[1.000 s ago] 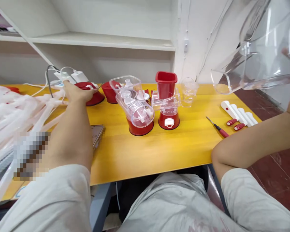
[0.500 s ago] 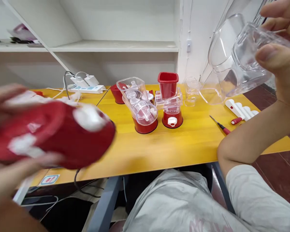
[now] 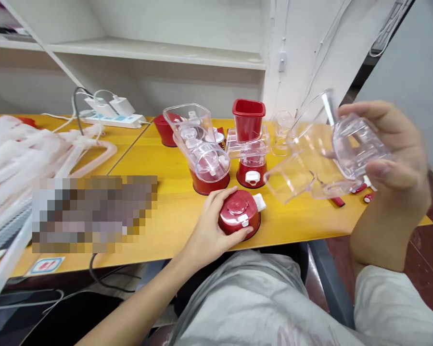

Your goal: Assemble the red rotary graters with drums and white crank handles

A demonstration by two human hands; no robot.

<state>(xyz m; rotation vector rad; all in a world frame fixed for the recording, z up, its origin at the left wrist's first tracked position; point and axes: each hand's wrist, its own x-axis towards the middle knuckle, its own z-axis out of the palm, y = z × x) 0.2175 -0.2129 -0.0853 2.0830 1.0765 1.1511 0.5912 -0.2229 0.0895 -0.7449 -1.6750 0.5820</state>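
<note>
My left hand (image 3: 212,228) is wrapped round a red round base (image 3: 240,209) with white tabs, which rests on the yellow table (image 3: 288,221) near its front edge. Raised at the right, my right hand (image 3: 400,149) grips a clear plastic housing (image 3: 321,158) by its narrow end. The housing's wide tube points left, above the table. Behind the red base stands a red-based assembly (image 3: 211,180) with clear plastic parts on top. Beside it is another assembly with a red square cup (image 3: 248,120) and a white knob (image 3: 252,178).
A power strip (image 3: 111,119) with chargers lies at the back left. Long clear plastic bags (image 3: 25,158) cover the left side. A blurred-out patch (image 3: 94,214) hides something there. Another red cup (image 3: 165,129) is behind. A red-handled screwdriver (image 3: 337,202) lies at right.
My left hand has brought the red base from the left to the table's middle front and set it down. My right hand has lowered the clear housing somewhat, moving it left.
</note>
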